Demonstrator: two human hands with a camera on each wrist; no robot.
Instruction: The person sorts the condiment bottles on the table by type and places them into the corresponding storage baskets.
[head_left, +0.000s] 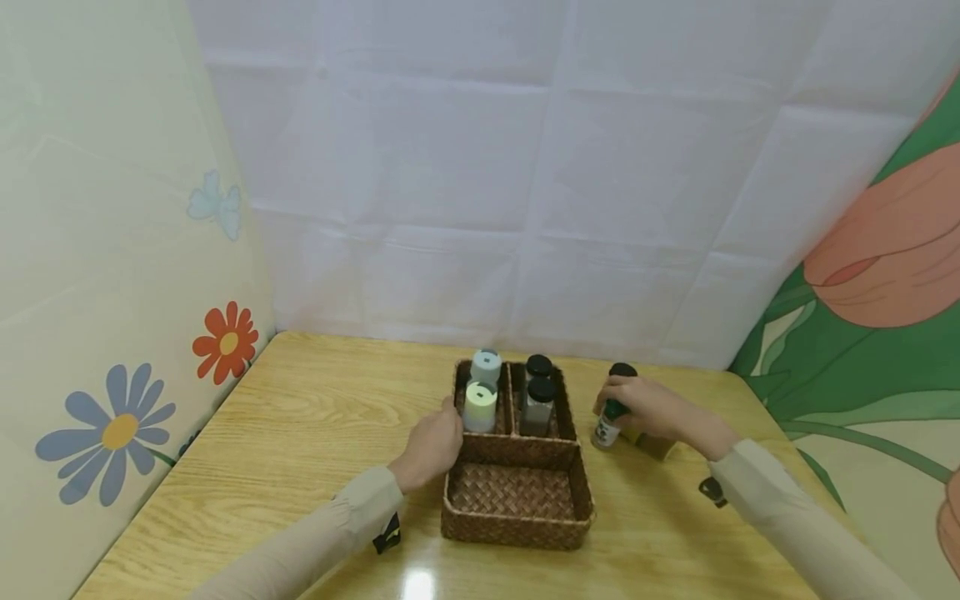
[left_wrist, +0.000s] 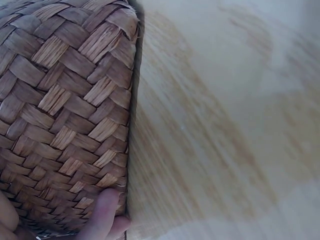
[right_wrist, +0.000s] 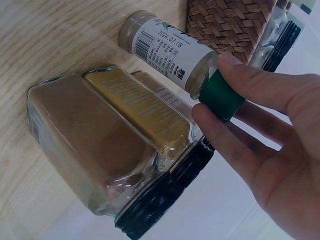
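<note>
A brown woven basket (head_left: 517, 533) with three compartments stands on the table. My left hand (head_left: 431, 446) grips its left wall; in the left wrist view a fingertip (left_wrist: 104, 212) presses the weave. To the basket's right, my right hand (head_left: 648, 406) pinches a small spice bottle (right_wrist: 170, 52) by its green cap (right_wrist: 220, 95). The bottle has a white printed label and brownish contents. Close beside it in the right wrist view are a jar of brown powder (right_wrist: 85, 135) and a jar of yellow powder (right_wrist: 140, 107), both with black lids.
Two pale-lidded bottles (head_left: 480, 408) stand in the basket's back left compartment. Two black-lidded jars (head_left: 537, 408) occupy the back right one. The front compartment shows its woven floor. A white cloth (head_left: 450, 167) hangs behind the wooden table (head_left: 322, 400); patterned panels flank both sides.
</note>
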